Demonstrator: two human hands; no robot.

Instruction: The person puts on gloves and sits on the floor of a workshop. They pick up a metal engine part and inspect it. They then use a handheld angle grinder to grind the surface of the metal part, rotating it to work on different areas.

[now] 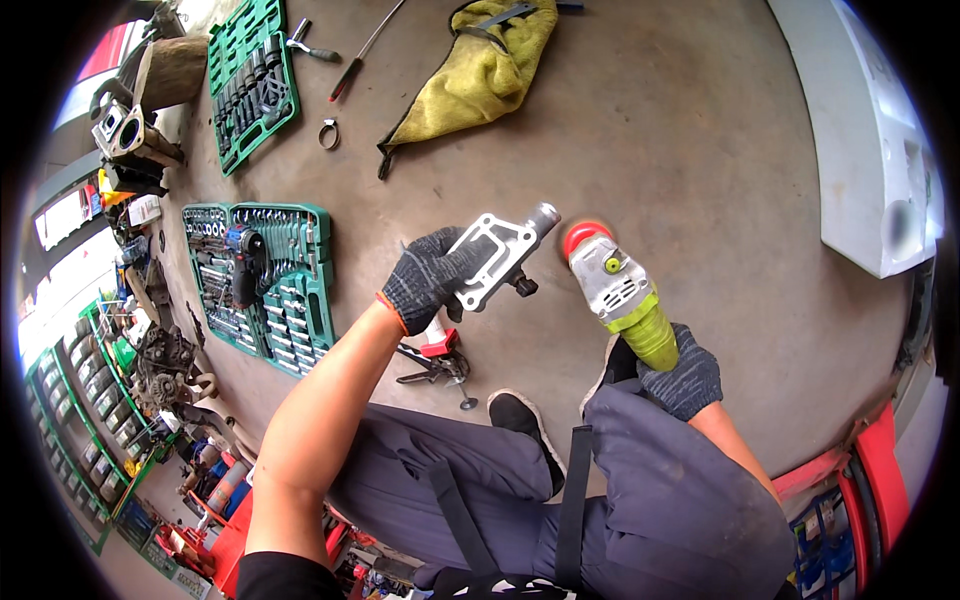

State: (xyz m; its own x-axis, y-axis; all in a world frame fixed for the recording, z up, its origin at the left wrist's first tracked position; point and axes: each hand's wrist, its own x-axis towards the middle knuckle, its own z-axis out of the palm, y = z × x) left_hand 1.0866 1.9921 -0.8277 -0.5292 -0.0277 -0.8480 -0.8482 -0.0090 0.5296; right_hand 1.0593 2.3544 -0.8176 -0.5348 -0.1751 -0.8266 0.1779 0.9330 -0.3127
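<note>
My left hand (432, 278), in a dark grey knit glove, is closed around a metal housing (500, 252). The part has a flat, pale flange with bolt holes facing up and a pipe stub at its upper right end. A small dark fitting hangs below it. In my right hand (684, 374), gloved alike, is a yellow-green angle grinder (640, 325), gripped by its body. The grinder's grey head carries a red disc (586, 236), which sits just right of the pipe stub, apart from it. Whether the disc spins, I cannot tell.
Left on the floor lies an open green socket set (322, 270) with a cordless drill (245, 262) on it. Farther off are another tool case (255, 95), a screwdriver (347, 78), a clamp ring (329, 134) and a yellow cloth (480, 75). A caulking gun (440, 362) lies near my feet.
</note>
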